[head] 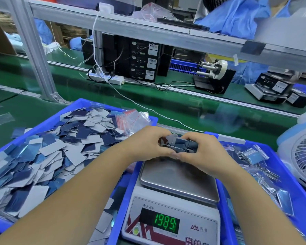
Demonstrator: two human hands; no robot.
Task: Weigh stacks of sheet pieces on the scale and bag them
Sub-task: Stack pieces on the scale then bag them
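Note:
A stack of blue and grey sheet pieces [179, 143] is held between both hands, over the far edge of the scale's steel pan [178, 181]. My left hand [148, 144] grips the stack's left side, fingers curled over it. My right hand [201, 151] grips its right side. The white scale [171, 214] shows 1989 in green digits. A blue tray [42, 124] on the left is heaped with several loose sheet pieces [48, 152]. Empty zip bags [132, 119] lie at that tray's far corner.
A blue tray [297, 195] on the right holds several filled bags [254, 154] and surrounds the scale. A white fan [302, 156] stands at the far right. Beyond lie a green conveyor belt [166, 103], a power strip [106, 77], black boxes [141, 62] and a label dispenser [214, 75].

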